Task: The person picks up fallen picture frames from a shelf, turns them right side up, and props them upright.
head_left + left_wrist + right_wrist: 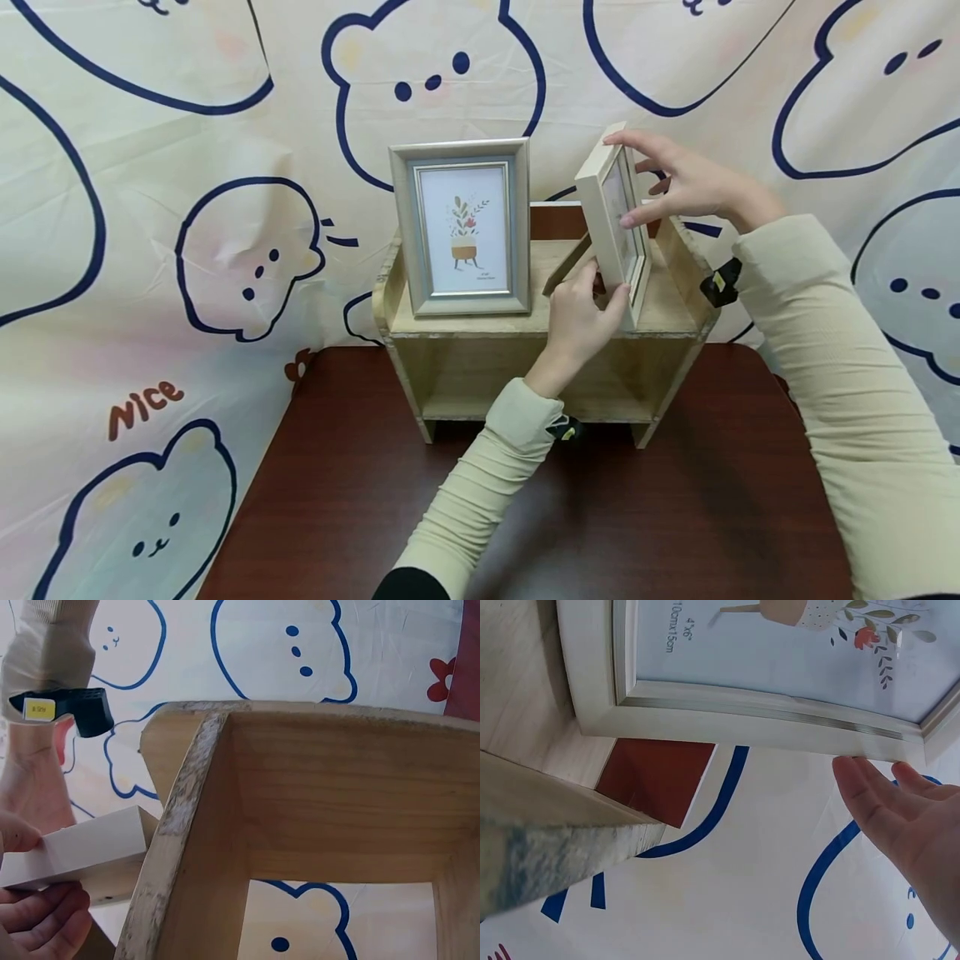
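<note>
A white picture frame [611, 225] stands turned on the right part of the wooden shelf's top, its picture side facing right. Behind it a brown support leg [566, 262] is folded out to the left. My left hand [581, 321] grips the frame's lower near edge, thumb in front and fingers curled beneath the back side. Up at the top, my right hand [693, 183] holds the frame with one finger over the upper edge and the thumb against the front. In the right wrist view, fingertips [847, 769] touch its side edge. The frame holds a plant print.
On the shelf's left part stands a silver-grey picture frame [461, 304] with a potted-plant print. The two-tier wooden shelf [540, 329] has raised side panels and rests on a dark red-brown table [637, 517]. A cartoon-printed cloth [247, 150] hangs behind.
</note>
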`<state>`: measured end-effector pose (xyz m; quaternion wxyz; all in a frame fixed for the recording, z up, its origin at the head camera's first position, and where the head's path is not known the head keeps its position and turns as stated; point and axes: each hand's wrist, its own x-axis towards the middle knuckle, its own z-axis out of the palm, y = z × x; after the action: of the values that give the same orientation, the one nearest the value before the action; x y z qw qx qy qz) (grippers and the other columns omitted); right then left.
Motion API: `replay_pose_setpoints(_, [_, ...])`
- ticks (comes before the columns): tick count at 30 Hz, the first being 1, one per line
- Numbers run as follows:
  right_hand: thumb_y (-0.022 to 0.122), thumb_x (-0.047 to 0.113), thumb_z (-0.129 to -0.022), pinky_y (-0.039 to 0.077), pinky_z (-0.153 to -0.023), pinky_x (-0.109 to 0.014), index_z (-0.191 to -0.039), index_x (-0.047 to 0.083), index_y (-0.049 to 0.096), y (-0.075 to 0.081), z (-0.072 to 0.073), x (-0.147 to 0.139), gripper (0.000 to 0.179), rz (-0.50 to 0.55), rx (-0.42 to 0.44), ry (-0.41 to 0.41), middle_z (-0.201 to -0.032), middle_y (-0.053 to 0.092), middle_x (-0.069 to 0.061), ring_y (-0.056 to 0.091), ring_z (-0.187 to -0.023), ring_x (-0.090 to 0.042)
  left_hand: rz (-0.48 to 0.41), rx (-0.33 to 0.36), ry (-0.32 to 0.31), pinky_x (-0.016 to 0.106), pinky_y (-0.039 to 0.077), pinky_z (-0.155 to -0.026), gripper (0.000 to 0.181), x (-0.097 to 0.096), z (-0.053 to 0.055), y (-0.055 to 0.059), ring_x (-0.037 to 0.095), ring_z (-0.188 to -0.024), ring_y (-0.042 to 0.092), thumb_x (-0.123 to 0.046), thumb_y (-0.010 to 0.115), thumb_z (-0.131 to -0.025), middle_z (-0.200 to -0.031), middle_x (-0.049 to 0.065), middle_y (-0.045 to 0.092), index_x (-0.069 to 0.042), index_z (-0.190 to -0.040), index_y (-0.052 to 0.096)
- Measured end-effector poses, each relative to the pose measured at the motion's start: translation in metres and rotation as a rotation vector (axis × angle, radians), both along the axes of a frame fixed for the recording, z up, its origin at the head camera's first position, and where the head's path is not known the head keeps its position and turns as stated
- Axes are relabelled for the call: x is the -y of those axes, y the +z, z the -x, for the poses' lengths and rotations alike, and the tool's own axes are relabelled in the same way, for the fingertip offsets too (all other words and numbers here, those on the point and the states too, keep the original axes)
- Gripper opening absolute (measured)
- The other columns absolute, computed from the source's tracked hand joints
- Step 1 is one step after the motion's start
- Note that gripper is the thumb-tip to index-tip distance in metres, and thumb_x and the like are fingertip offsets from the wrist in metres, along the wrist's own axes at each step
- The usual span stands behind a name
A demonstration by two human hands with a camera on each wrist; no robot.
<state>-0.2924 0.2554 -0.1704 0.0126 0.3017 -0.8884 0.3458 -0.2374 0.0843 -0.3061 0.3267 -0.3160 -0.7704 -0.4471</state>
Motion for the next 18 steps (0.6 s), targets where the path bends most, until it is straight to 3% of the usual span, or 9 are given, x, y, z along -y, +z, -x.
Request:
replay_pose_setpoints(4, [0.075,0.003,-0.069,0.03,-0.087,-0.066,-0.145,0.019,0.021,-0.001,0.001,0.0,0.094,-0.002,-0.017,0.003,-0.146,0.017,-0.013,0.023,-0.124,-0.049,0.002,0.006,-0.019,0.012,0.038,-0.053,0.027,0.005,0.002,0.002,0.012,-0.059,0.055,-0.01,0.063,-0.079,-0.073,0.009,0.063,0.005,-0.1,0.057])
replay_pose_setpoints(12, [0.075,0.001,-0.069,0.035,-0.082,-0.06,-0.144,0.018,0.021,-0.001,0.0,-0.001,0.095,-0.029,-0.055,0.0,-0.14,0.024,-0.014,0.029,-0.115,-0.046,0.0,0.043,-0.063,0.013,0.037,-0.052,0.019,0.012,0.005,0.004,0.015,-0.057,0.051,-0.008,0.062,-0.079,-0.068,0.009,0.06,0.005,-0.094,0.057])
replay_pose_setpoints(16, [0.075,0.001,-0.07,0.036,-0.08,-0.06,-0.144,0.018,0.021,-0.001,0.0,-0.002,0.094,-0.043,-0.07,0.002,-0.139,0.026,-0.015,0.031,-0.114,-0.045,0.003,0.045,-0.056,0.015,0.044,-0.061,0.025,0.011,0.006,0.004,0.018,-0.07,0.058,-0.01,0.063,-0.079,-0.081,0.012,0.063,0.005,-0.098,0.058])
replay_pose_setpoints(18, [0.075,0.002,-0.07,0.037,-0.08,-0.061,-0.144,0.017,0.021,-0.001,-0.001,-0.002,0.093,-0.052,-0.075,0.004,-0.139,0.026,-0.015,0.031,-0.114,-0.045,0.007,0.044,-0.032,0.02,0.046,-0.073,0.028,0.012,0.007,0.003,0.02,-0.084,0.06,-0.013,0.063,-0.079,-0.094,0.014,0.063,0.005,-0.101,0.059])
